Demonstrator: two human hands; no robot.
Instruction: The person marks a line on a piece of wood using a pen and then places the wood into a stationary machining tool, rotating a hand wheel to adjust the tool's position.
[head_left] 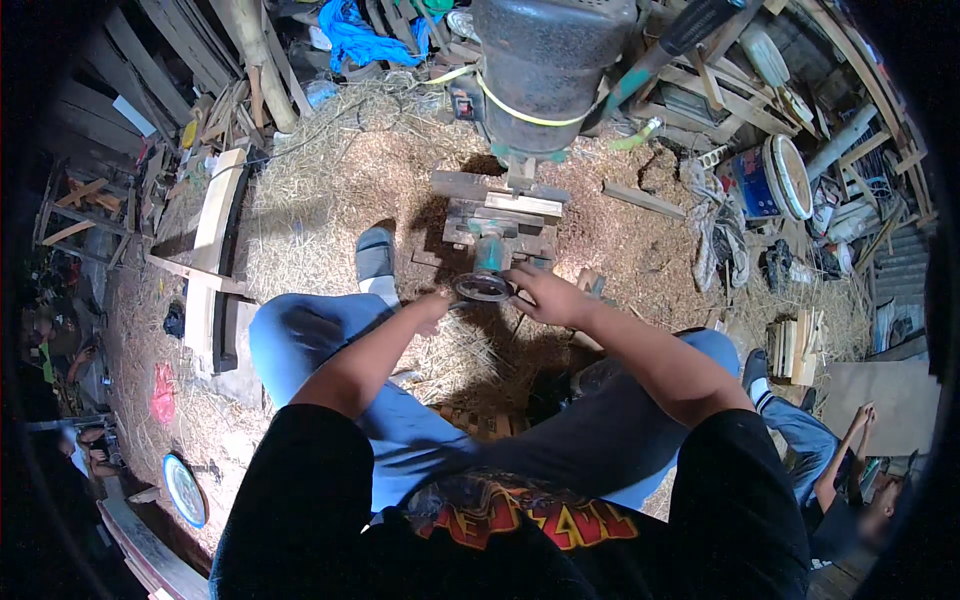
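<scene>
The right hand (547,299) looks clamped on the right side of the round wheel (482,289), with its fingers bent at the rim. The left hand (430,313) is curled just beside the wheel's left side. I cannot tell if it is touching the wheel or holding on.

To turn a wheel like this well, it is best to hold only the rim, push with one hand and pull with the other. Small, slow turns seem safest. It helps to look at the flat bars (526,204) while turning. Fingers should be well away from those bars, as they might get pinched.

The wheel is dark, with a shiny rim. It sits at the near end of the green neck (489,252), on the person's side of the bars' near edge. The big dark machine (545,75) is past the bars. Straw and wood bits cover the floor (300,225) all around.
</scene>
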